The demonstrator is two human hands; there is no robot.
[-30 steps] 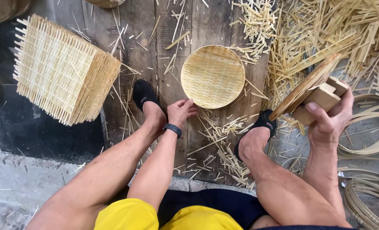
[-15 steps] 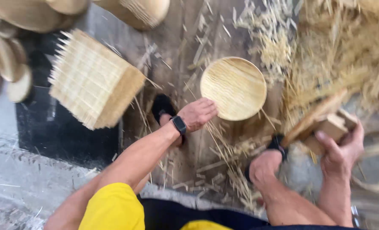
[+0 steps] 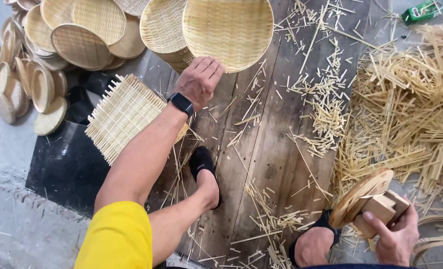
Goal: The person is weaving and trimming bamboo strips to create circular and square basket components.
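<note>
Head view has us looking down on a floor of dark, worn wooden planks (image 3: 276, 149) littered with short bamboo offcuts, with a thick heap of bamboo strips (image 3: 406, 109) along the right side. To the left the planks give way to a black mat (image 3: 62, 169) and then grey concrete. A square woven mat (image 3: 124, 117) with loose ends lies just beside the mat's edge, partly under our left forearm. Finished round woven trays (image 3: 82, 30) are stacked at the upper left, some standing on edge, some flat.

Our left hand (image 3: 200, 79) is stretched forward, fingers loosely spread and holding nothing, just below the rim of a large round woven tray (image 3: 229, 30) at the top; we cannot tell whether the fingertips touch it. Our right hand (image 3: 393, 236), low at the right, grips a wooden block tool with a round disc (image 3: 366, 201), near the right foot.

Compared with half a second ago, the view has swung up and left: the tray that lay on the planks beside our left hand now sits higher, by the stacks, and our arm reaches farther out. The right hand holds the same tool as before.
</note>
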